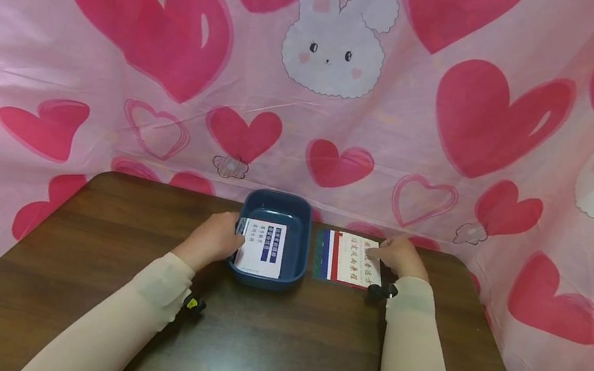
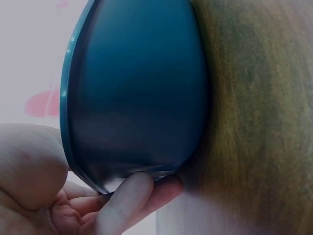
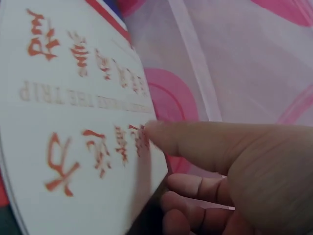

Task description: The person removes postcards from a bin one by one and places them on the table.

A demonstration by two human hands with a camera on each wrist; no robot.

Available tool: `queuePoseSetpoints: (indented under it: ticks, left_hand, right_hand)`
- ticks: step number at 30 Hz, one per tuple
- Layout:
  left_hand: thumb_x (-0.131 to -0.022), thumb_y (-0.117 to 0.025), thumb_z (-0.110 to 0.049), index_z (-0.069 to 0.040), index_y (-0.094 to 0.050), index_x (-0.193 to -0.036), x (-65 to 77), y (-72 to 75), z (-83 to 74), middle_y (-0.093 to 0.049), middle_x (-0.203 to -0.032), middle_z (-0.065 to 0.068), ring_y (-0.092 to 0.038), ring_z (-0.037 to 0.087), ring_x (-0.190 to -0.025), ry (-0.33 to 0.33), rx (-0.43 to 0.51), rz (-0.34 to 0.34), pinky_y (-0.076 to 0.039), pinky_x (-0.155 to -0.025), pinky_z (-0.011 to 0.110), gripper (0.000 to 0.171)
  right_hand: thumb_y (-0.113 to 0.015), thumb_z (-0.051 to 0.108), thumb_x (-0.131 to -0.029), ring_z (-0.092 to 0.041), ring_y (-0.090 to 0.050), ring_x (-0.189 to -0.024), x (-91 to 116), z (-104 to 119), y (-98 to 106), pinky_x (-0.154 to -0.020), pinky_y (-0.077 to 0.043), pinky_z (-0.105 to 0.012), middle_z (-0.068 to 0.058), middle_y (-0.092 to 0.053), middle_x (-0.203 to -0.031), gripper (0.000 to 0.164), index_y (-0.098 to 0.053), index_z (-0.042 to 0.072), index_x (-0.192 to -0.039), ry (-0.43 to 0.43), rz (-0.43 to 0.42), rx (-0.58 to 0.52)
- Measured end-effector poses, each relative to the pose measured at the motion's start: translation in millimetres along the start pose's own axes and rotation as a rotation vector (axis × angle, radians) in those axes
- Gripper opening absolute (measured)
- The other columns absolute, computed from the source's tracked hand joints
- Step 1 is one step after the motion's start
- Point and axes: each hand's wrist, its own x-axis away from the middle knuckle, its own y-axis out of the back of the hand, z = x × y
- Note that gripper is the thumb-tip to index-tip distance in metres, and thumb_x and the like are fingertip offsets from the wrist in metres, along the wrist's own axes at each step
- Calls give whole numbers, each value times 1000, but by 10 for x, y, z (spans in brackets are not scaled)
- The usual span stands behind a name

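Note:
A dark blue rectangular plastic basin (image 1: 297,242) stands near the table's far edge. My left hand (image 1: 213,238) grips its left wall, with the thumb over the rim; in the left wrist view, fingers (image 2: 129,198) curl against the basin's outside (image 2: 137,98). Inside lies a white card (image 1: 254,261) with dark blue bands and printed characters. To the right of the basin, my right hand (image 1: 400,257) pinches the far right edge of a white card (image 1: 353,274) with red characters, thumb on top and fingers below. Blue, red and green strips show along that card's left side.
The brown wooden table (image 1: 256,351) extends toward me and to both sides. A pink curtain (image 1: 396,130) with hearts and rabbits hangs close behind the table and on either side. Small dark devices (image 1: 194,304) are strapped at both wrists.

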Motion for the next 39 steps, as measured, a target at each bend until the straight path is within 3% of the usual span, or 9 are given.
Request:
queuePoseSetpoints:
  ticks: [6, 11, 14, 22, 27, 33, 36, 39]
  left_hand:
    - [-109, -69, -17, 3, -60, -156, 10, 9, -7, -74, -142, 23, -72, 38, -115, -4, 6, -1, -58, -117, 65, 52]
    - [-109, -69, -16, 3, -61, -155, 5, 5, -5, -74, -142, 23, -71, 38, -114, -11, -13, -13, -58, -117, 64, 51]
    - [-108, -68, -17, 3, -62, -155, -3, -1, 1, -74, -142, 23, -70, 37, -113, -17, -31, -24, -58, -117, 63, 51]
    - [-109, -70, -16, 3, -60, -157, -12, -7, 11, -73, -144, 24, -71, 38, -115, -7, -7, -10, -58, -117, 64, 53]
    - [-110, -71, -17, 2, -56, -161, -26, -20, 20, -72, -147, 23, -71, 38, -118, 9, 4, 0, -58, -118, 64, 56]
    - [-110, -71, -17, 2, -55, -163, -15, -14, 12, -70, -149, 24, -71, 39, -119, 17, 9, 5, -57, -118, 64, 58]
    - [-109, -72, -18, 2, -54, -163, -6, -16, 8, -70, -150, 24, -71, 39, -118, 26, 14, 8, -58, -118, 64, 60]
    - [-109, -71, -18, 2, -55, -162, -6, -14, 2, -71, -149, 24, -71, 38, -117, 22, 10, 8, -59, -116, 63, 59]
  right_hand:
    - [-78, 49, -105, -26, -57, -88, 13, -56, 113, -73, -51, -35, -7, -64, -93, 47, -74, 3, -113, 11, 23, -76]
    - [-76, 50, -107, -18, -51, -67, 14, 40, 123, -64, -45, -31, -1, -60, -74, 49, -74, 2, -116, 75, 51, -195]
    - [-77, 46, -107, -13, -46, -60, 51, 161, 97, -60, -43, -30, 1, -59, -72, 45, -74, 3, -120, 105, 64, -238]
    - [-78, 45, -107, -24, -61, -82, 182, 522, 55, -70, -52, -34, -9, -69, -92, 44, -75, 4, -122, 215, 52, -178]
    - [-78, 41, -106, -23, -70, -84, 268, 759, -7, -70, -56, -31, -10, -76, -94, 41, -76, 5, -125, 310, 67, -177]
    - [-80, 37, -105, -41, -76, -92, 326, 1003, -106, -72, -64, -36, -28, -79, -112, 47, -74, 2, -136, 390, 122, -218]
    - [-80, 37, -106, -44, -79, -100, 352, 1137, -168, -80, -69, -45, -28, -80, -118, 46, -73, 5, -139, 397, 141, -216]
    - [-80, 37, -106, -37, -82, -99, 375, 1307, -222, -87, -71, -49, -21, -82, -121, 47, -72, 8, -142, 398, 165, -208]
